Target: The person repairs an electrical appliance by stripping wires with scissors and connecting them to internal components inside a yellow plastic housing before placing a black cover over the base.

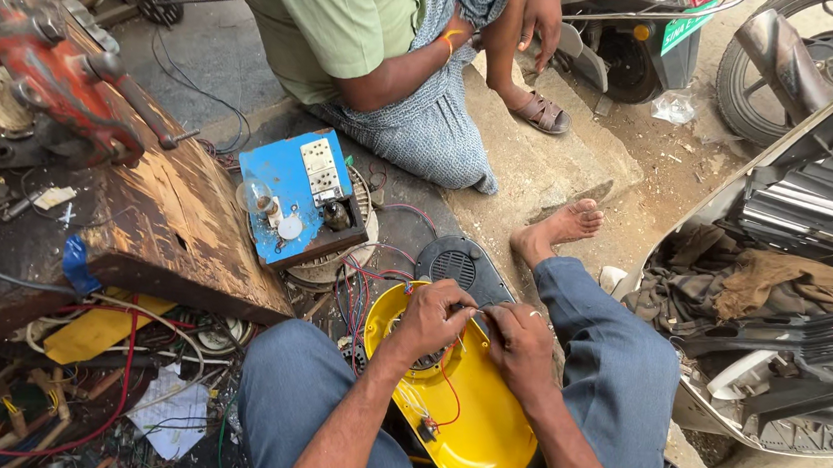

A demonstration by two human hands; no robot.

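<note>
Your left hand (434,316) and right hand (520,335) meet above the upper end of the oval yellow plastic housing (481,420) on your lap, both grips pinched together on a thin wire (478,311) running crosswise between them.

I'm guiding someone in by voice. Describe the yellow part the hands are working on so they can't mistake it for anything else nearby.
Start at the worn wooden workbench on the left, then look right, to the lap of the seated person in blue trousers. There lies the yellow plastic cover, oval and glossy, with thin red wires inside; the left hand and right hand meet at its upper end. The blue switch box behind it is square.
</note>
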